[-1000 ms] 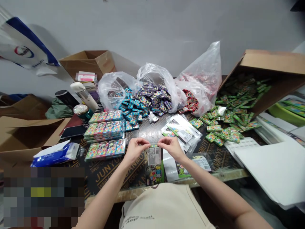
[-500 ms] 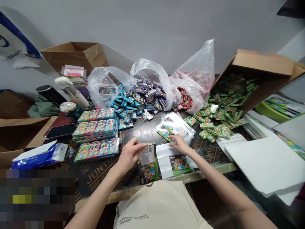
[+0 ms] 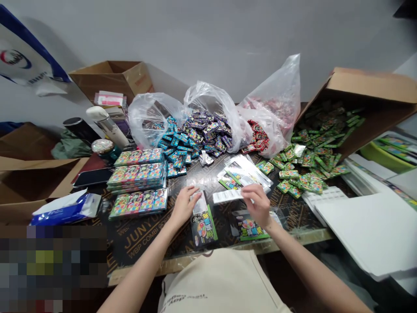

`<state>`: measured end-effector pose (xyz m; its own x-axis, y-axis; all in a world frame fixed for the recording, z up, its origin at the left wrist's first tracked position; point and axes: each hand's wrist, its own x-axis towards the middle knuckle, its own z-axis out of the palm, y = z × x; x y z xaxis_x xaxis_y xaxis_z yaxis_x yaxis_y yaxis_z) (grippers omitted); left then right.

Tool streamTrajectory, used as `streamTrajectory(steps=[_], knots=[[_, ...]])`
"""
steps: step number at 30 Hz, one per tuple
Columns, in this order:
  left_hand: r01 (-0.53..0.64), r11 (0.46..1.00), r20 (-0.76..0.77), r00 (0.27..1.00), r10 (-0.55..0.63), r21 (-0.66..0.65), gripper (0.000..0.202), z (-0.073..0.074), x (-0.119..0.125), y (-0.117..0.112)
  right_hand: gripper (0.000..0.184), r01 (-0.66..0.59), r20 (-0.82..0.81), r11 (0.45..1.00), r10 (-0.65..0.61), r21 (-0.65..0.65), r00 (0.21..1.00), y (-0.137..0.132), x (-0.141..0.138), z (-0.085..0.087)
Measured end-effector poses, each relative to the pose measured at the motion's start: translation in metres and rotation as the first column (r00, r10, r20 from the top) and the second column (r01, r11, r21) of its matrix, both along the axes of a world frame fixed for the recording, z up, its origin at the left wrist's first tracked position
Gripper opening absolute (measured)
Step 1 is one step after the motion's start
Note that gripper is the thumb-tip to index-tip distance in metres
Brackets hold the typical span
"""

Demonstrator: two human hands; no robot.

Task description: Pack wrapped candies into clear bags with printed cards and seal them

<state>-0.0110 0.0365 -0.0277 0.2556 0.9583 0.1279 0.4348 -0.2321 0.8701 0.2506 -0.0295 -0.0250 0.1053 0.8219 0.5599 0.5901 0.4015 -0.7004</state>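
The dark, letter-printed table (image 3: 137, 243) spreads across the middle of the frame. At the right, a tipped cardboard box (image 3: 371, 87) opens toward the table, with a heap of green packets (image 3: 306, 180) spilling from its mouth. An open carton (image 3: 35, 178) stands at the left edge, and another box (image 3: 107, 78) at the upper left. White sheets (image 3: 361, 226) lie stacked at the lower right. Across the upper middle sit clear plastic bags (image 3: 211, 93), in front of which lie blue packets (image 3: 177, 150), purple packets (image 3: 213, 128) and red packets (image 3: 259, 137). Left of center, wrapped multicolored packs (image 3: 140, 204) lie in stacked rows. A loose pile of clear sleeves (image 3: 246, 171) lies just right of center. In the lower middle, a black-and-green card (image 3: 205, 226) lies on the table; the left hand (image 3: 185, 204) rests at its upper left edge, and whether its fingers grip the card cannot be told. A similar card (image 3: 250, 228) lies to the right, partly under the right forearm. The right hand (image 3: 257, 202) has its fingers closed on the right end of a white strip (image 3: 226, 196), which extends leftward near the frame's center, between the two hands.
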Motion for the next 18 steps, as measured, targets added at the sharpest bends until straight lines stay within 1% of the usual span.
streamTrajectory(steps=[1, 2, 3, 4, 5, 6, 7, 8, 9, 11, 12, 13, 14, 15, 16, 18], knots=[[0.004, 0.998, 0.12, 0.993, 0.004, -0.07, 0.029, 0.005, 0.007, -0.004, 0.013, -0.051, 0.064, 0.999, 0.05, 0.015, 0.997, -0.005, -0.004, 0.001], [0.036, 0.986, 0.236, 0.972, 0.003, -0.163, 0.031, 0.01, 0.015, -0.01, 0.014, -0.1, 0.123, 0.995, 0.097, 0.023, 0.988, -0.008, -0.007, 0.0], [0.097, 0.959, 0.333, 0.943, -0.004, -0.264, 0.033, 0.016, 0.022, -0.015, 0.015, -0.146, 0.174, 0.989, 0.139, 0.025, 0.975, -0.011, -0.01, -0.001], [0.168, 0.921, 0.406, 0.914, -0.012, -0.351, 0.036, 0.021, 0.028, -0.021, 0.017, -0.183, 0.213, 0.983, 0.174, 0.023, 0.961, -0.012, -0.013, -0.002], [0.232, 0.881, 0.456, 0.89, -0.022, -0.412, 0.04, 0.026, 0.033, -0.026, 0.019, -0.21, 0.242, 0.978, 0.2, 0.015, 0.949, -0.013, -0.015, -0.003], [0.273, 0.853, 0.486, 0.873, -0.026, -0.445, 0.046, 0.029, 0.037, -0.03, 0.02, -0.224, 0.262, 0.975, 0.216, -0.001, 0.941, -0.013, -0.017, -0.003], [0.288, 0.841, 0.505, 0.863, -0.02, -0.459, 0.052, 0.031, 0.038, -0.034, 0.02, -0.226, 0.274, 0.974, 0.224, -0.024, 0.935, -0.012, -0.018, -0.003], [0.279, 0.841, 0.518, 0.855, 0.002, -0.464, 0.055, 0.032, 0.038, -0.036, 0.02, -0.217, 0.277, 0.975, 0.222, -0.048, 0.935, -0.011, -0.019, -0.001], [0.257, 0.846, 0.533, 0.845, 0.038, -0.468, 0.055, 0.033, 0.036, -0.037, 0.026, -0.196, 0.271, 0.978, 0.208, -0.069, 0.94, -0.01, -0.02, 0.002], [0.201, 0.849, 0.572, 0.808, 0.138, -0.488, 0.052, 0.032, 0.032, -0.036, 0.061, -0.12, 0.222, 0.99, 0.134, -0.078, 0.966, -0.009, -0.023, 0.009], [0.172, 0.845, 0.598, 0.776, 0.2, -0.506, 0.048, 0.032, 0.03, -0.036, 0.076, -0.069, 0.18, 0.996, 0.079, -0.063, 0.98, -0.009, -0.025, 0.013], [0.144, 0.837, 0.625, 0.734, 0.268, -0.528, 0.042, 0.032, 0.03, -0.035, 0.084, -0.017, 0.134, 0.999, 0.023, -0.042, 0.991, -0.01, -0.028, 0.017], [0.121, 0.823, 0.648, 0.683, 0.337, -0.556, 0.035, 0.031, 0.032, -0.034, 0.082, 0.021, 0.09, 0.999, -0.019, -0.025, 0.996, -0.011, -0.032, 0.02], [0.109, 0.804, 0.669, 0.625, 0.402, -0.585, 0.03, 0.032, 0.036, -0.035, 0.075, 0.033, 0.055, 0.999, -0.032, -0.021, 0.998, -0.012, -0.037, 0.022], [0.111, 0.782, 0.687, 0.564, 0.458, -0.613, 0.027, 0.032, 0.042, -0.036, 0.065, 0.017, 0.026, 0.999, -0.016, -0.033, 1.0, -0.013, -0.044, 0.024], [0.156, 0.746, 0.717, 0.458, 0.526, -0.647, 0.028, 0.031, 0.056, -0.04, 0.051, -0.058, -0.041, 0.993, 0.054, -0.102, 0.998, -0.015, -0.06, 0.025]])
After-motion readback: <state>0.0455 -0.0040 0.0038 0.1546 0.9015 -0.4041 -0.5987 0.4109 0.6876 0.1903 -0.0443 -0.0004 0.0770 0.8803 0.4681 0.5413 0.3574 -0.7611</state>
